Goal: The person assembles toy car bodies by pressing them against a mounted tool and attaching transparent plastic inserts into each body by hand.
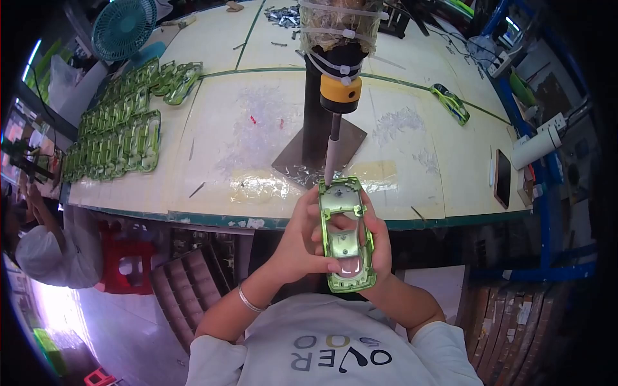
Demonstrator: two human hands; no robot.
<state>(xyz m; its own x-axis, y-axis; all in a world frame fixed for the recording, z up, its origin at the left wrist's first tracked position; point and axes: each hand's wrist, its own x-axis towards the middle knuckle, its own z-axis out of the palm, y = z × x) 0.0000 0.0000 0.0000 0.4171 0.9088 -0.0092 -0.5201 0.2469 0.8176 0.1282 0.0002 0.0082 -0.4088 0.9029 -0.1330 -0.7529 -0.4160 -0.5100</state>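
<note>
Both our left hand point(297, 248) and right hand point(381, 248) hold with fingers the green car shell point(345, 243), its long axis pointing away from us, far left corner just beside the driver tip point(329, 174).

glossy plastic car shell point(345, 242), smooth metal plate point(294, 153)
</note>
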